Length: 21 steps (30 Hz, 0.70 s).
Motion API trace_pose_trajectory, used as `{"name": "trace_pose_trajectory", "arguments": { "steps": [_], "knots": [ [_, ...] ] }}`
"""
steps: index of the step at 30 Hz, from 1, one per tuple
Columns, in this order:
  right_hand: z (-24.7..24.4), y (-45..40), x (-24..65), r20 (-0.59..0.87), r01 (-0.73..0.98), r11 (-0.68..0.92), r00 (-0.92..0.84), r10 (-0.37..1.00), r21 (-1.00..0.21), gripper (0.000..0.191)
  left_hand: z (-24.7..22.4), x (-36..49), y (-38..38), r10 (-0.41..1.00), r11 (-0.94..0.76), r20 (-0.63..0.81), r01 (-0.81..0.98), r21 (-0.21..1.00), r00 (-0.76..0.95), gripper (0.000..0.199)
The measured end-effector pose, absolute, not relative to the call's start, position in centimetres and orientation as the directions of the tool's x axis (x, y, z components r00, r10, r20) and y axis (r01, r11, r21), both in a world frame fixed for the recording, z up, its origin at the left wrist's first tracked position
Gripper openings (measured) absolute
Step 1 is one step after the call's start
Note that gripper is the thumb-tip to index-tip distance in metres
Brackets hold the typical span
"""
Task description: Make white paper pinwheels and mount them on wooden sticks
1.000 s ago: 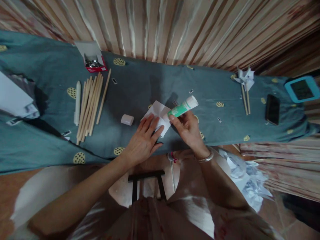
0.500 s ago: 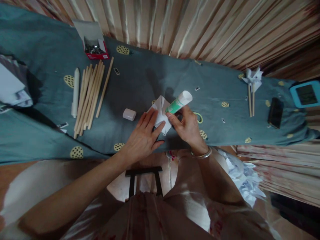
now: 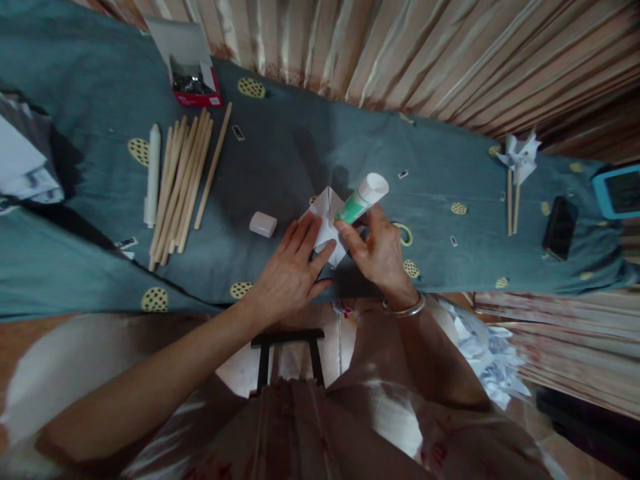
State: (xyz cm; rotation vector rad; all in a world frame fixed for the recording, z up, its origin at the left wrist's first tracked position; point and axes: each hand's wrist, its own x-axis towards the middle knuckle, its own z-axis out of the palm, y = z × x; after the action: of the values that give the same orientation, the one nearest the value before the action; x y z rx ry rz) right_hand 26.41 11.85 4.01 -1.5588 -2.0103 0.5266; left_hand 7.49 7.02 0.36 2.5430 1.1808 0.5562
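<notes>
Folded white paper [image 3: 327, 230], one: on the green cloth [image 3: 280, 153], in front of the person. Light, thin, easily creased; likely to slide or lift unless pinned. Best held flat by an edge or corner, clear of the middle folds.

Left hand [image 3: 287, 277], one: fingers fairly close together, laid over the paper's left side, clamped on nothing.

Right hand [image 3: 383, 257], one: thumb and fingers closed round the glue stick, at the paper's right side.

Glue stick [image 3: 357, 202], one: tilted, lower end over the paper; contact cannot be told. Probably light, stiff and smooth; best taken round the barrel.

White cap [image 3: 263, 225], one: near, left of the paper.

Tape ring [image 3: 410, 233], one: right of the paper, beside the right hand.

Wooden sticks [image 3: 180, 187]: well left of the paper, one apart, the rest bunched; overlap prevents an exact count.

White cylinder [image 3: 153, 175], one: left of the paper, past the bunch.

Red-and-white box [image 3: 196, 99], one, open: left of and beyond the paper; small metal pieces, uncountable.

Pinwheels [image 3: 521, 157]: far right of the paper, two stems visible; heads overlap.

Phone [image 3: 560, 228], one: farther right of the paper.
</notes>
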Motion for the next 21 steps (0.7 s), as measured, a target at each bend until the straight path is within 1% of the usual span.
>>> {"name": "trace_pose_trajectory", "arguments": {
  "steps": [4, 8, 14, 21],
  "knots": [
    [4.01, 11.80, 26.33, 0.172, 0.765, 0.250, -0.183, 0.968, -0.593, 0.024, 0.64, 7.48, 7.05, 0.787, -0.604, 0.199, 0.661, 0.445, 0.585, 0.065],
    [3.83, 11.78, 26.33, 0.177, 0.772, 0.245, -0.174, 0.969, -0.586, 0.025, 0.82, 7.47, 7.09, 0.783, -0.606, 0.208, 0.642, 0.469, 0.587, 0.060],
    [3.80, 11.84, 26.23, 0.173, 0.772, 0.239, -0.168, 0.970, -0.589, 0.026, 0.84, 7.53, 7.11, 0.783, -0.607, 0.209, 0.645, 0.465, 0.586, 0.057],
    [4.35, 11.78, 25.73, 0.138, 0.766, 0.235, -0.191, 0.972, -0.599, 0.025, 0.88, 7.58, 7.11, 0.783, -0.609, 0.205, 0.656, 0.445, 0.588, 0.062]
  ]
}}
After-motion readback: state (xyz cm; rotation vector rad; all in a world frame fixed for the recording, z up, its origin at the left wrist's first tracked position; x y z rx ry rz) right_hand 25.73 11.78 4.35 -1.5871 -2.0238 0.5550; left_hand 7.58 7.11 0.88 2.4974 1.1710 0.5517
